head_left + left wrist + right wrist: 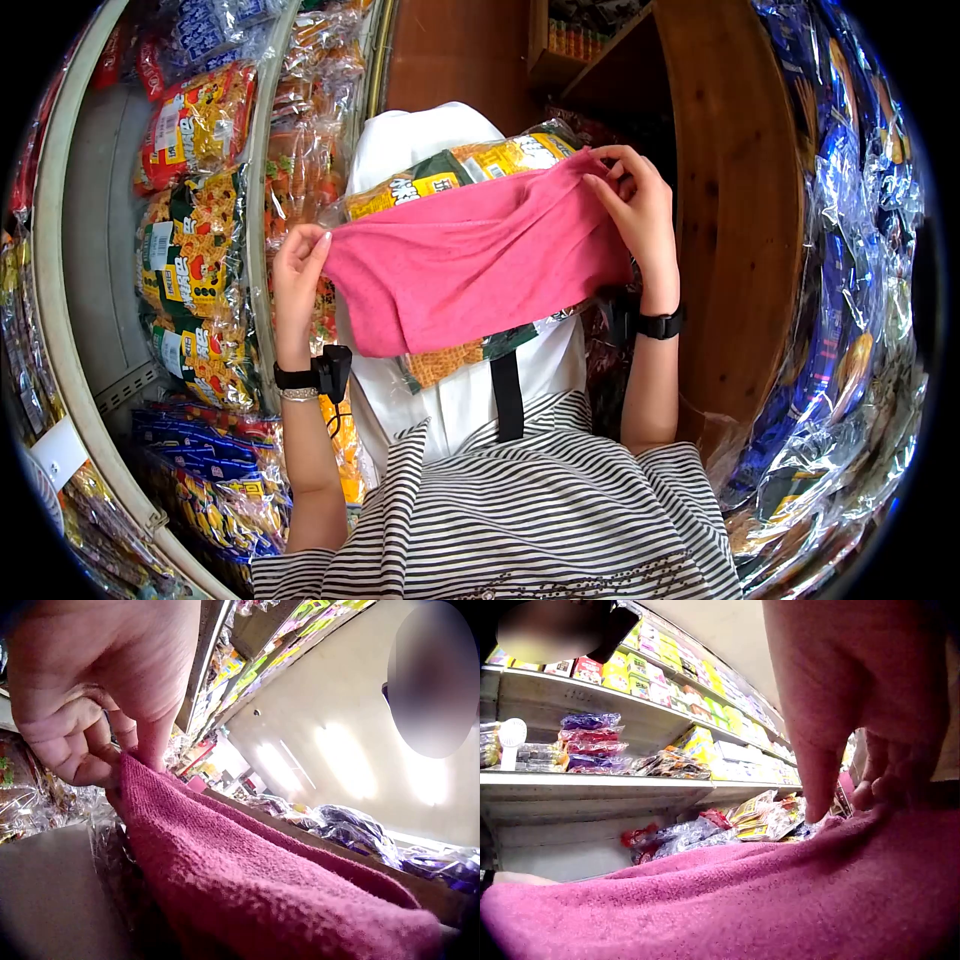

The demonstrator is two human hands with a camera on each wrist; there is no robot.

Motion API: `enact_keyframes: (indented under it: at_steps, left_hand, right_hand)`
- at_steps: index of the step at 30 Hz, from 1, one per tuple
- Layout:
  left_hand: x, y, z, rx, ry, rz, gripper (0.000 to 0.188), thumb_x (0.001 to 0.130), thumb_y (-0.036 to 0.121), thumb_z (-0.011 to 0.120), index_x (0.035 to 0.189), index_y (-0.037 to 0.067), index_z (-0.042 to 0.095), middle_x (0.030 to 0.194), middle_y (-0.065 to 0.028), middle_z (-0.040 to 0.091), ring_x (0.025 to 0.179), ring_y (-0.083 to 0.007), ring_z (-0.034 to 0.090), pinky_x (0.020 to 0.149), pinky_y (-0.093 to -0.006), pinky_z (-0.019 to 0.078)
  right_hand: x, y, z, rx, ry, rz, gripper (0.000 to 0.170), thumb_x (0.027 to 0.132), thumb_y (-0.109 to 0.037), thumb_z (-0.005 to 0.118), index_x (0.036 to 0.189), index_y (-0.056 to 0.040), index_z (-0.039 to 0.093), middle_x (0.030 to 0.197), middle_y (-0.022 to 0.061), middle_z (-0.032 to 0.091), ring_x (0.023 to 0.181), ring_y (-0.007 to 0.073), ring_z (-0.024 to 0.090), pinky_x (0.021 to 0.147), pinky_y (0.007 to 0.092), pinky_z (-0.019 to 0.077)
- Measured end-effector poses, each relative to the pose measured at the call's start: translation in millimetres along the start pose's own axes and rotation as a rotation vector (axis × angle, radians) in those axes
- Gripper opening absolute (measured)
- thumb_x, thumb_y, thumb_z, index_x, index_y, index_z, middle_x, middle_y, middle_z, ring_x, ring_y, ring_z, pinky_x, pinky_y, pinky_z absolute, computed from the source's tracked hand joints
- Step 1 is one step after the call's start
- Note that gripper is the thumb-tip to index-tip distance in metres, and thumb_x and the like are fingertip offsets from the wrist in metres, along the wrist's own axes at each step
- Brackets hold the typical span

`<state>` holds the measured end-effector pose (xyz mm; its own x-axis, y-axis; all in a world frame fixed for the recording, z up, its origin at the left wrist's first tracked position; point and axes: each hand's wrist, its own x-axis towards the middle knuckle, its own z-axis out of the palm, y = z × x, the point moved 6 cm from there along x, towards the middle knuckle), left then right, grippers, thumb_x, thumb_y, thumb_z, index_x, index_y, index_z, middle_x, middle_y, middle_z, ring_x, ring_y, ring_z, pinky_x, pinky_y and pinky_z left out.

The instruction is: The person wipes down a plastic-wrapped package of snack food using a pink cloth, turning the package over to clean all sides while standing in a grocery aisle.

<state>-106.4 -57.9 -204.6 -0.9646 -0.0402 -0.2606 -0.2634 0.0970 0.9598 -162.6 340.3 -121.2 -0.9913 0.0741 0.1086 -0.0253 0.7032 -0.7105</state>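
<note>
A pink cloth [480, 255], folded over and fuzzy like a towel, is stretched between both hands above the lap. My left hand [298, 265] pinches its left corner between thumb and fingers; the left wrist view shows this corner of the cloth [225, 862] close up. At the upper right corner, my right hand [640, 205] pinches the edge. Beneath the cloth, snack packets in clear wrap [430, 185] lie across the white-clad lap, with their middle hidden by it. In the right wrist view the cloth [705, 907] fills the bottom.
Shelves with wrapped snack packs [195, 240] stand at the left. A brown wooden panel [735, 200] runs down the right, with blue plastic-wrapped packs [840, 300] beyond it. A black strap [507, 395] lies over the lap. Stocked shelves [600, 780] show in the right wrist view.
</note>
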Motion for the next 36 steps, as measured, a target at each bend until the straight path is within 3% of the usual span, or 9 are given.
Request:
enact_keyframes:
  at_steps: [8,11,14,19,22,25,28,33,36]
  left_hand:
    - [5.4,7.5,-1.9,-0.002,0.068,0.059,0.006,0.098,0.011,0.057,0.098,0.005,0.056,0.086,0.0042,0.057,0.078,-0.0023,0.051,0.068,-0.0173,0.0387]
    - [5.7,5.3,-5.5,-0.012,0.093,0.063,0.007,0.099,0.012,0.056,0.099,0.005,0.055,0.086,0.0039,0.056,0.078,-0.0026,0.05,0.069,-0.0176,0.0385]
    - [4.7,6.3,-8.8,-0.083,0.12,0.021,0.008,0.099,0.014,0.055,0.1,0.006,0.054,0.086,0.0041,0.055,0.077,-0.0019,0.049,0.067,-0.0172,0.0374]
    - [11.2,-9.0,-7.5,-0.048,0.125,-0.002,0.009,0.1,0.015,0.055,0.1,0.006,0.053,0.084,0.0045,0.055,0.074,-0.001,0.047,0.064,-0.0167,0.0358]
    - [10.9,-6.7,-6.3,-0.046,0.139,0.02,0.01,0.1,0.015,0.055,0.103,0.006,0.051,0.085,0.0031,0.056,0.073,-0.0024,0.05,0.063,-0.0176,0.0375]
    - [2.2,1.1,-2.5,-0.038,0.159,0.014,0.015,0.099,0.016,0.055,0.108,0.006,0.048,0.086,0.0005,0.058,0.074,-0.0049,0.053,0.065,-0.0195,0.041]
    - [-15.3,2.2,-1.3,0.033,0.137,-0.049,0.021,0.099,0.019,0.056,0.113,0.006,0.045,0.086,-0.0017,0.059,0.075,-0.0068,0.055,0.066,-0.0214,0.0435]
    - [-54.6,-11.8,6.8,0.159,-0.081,-0.205,0.02,0.099,0.02,0.057,0.107,0.005,0.048,0.081,-0.0017,0.058,0.073,-0.0067,0.053,0.066,-0.0222,0.0422]
    - [-73.7,-19.3,17.7,0.086,-0.097,-0.23,0.016,0.099,0.017,0.057,0.097,0.004,0.05,0.078,0.0019,0.053,0.072,-0.003,0.047,0.064,-0.0199,0.0382]
  right_hand:
    - [8.3,28.1,11.2,-0.079,0.036,0.116,0.019,0.078,-0.011,0.075,0.096,-0.0051,0.069,0.072,0.0106,0.056,0.064,0.0218,0.054,0.062,0.0314,0.0476]
    - [8.5,29.4,12.8,-0.114,0.002,0.033,0.017,0.081,-0.01,0.074,0.094,-0.0031,0.068,0.072,0.0109,0.059,0.063,0.0193,0.055,0.061,0.0297,0.0474]
    - [7.5,38.8,0.6,0.031,0.179,0.125,0.012,0.085,-0.009,0.071,0.088,-0.0006,0.063,0.068,0.0082,0.06,0.06,0.0122,0.053,0.058,0.0253,0.0453]
    - [5.6,47.3,6.6,-0.013,0.129,0.115,0.012,0.086,-0.01,0.07,0.092,-0.0015,0.063,0.067,0.0062,0.06,0.059,0.0114,0.053,0.058,0.0253,0.0455]
    - [-0.6,46.7,1.2,0.06,0.121,0.194,0.017,0.086,-0.01,0.07,0.1,-0.0033,0.062,0.08,0.0077,0.063,0.066,0.0127,0.056,0.061,0.027,0.0474]
    - [-10.9,10.9,-15.8,-0.129,0.175,-0.059,0.027,0.085,-0.009,0.07,0.109,-0.005,0.06,0.102,0.0112,0.059,0.077,0.0207,0.057,0.072,0.0307,0.0497]
    - [-29.5,-34.6,-24.2,-0.153,0.213,-0.257,0.024,0.085,-0.007,0.068,0.107,-0.0036,0.06,0.094,0.0112,0.058,0.074,0.0239,0.056,0.071,0.0316,0.0488]
    - [-65.2,-5.6,-24.0,-0.185,0.001,0.246,0.016,0.086,-0.007,0.067,0.09,0.0009,0.054,0.082,0.0143,0.057,0.069,0.027,0.056,0.062,0.0363,0.046]
    - [-81.3,6.4,-15.9,-0.257,-0.031,0.215,0.025,0.089,-0.017,0.068,0.088,0.0006,0.051,0.079,0.017,0.056,0.067,0.0313,0.056,0.06,0.0402,0.0452]
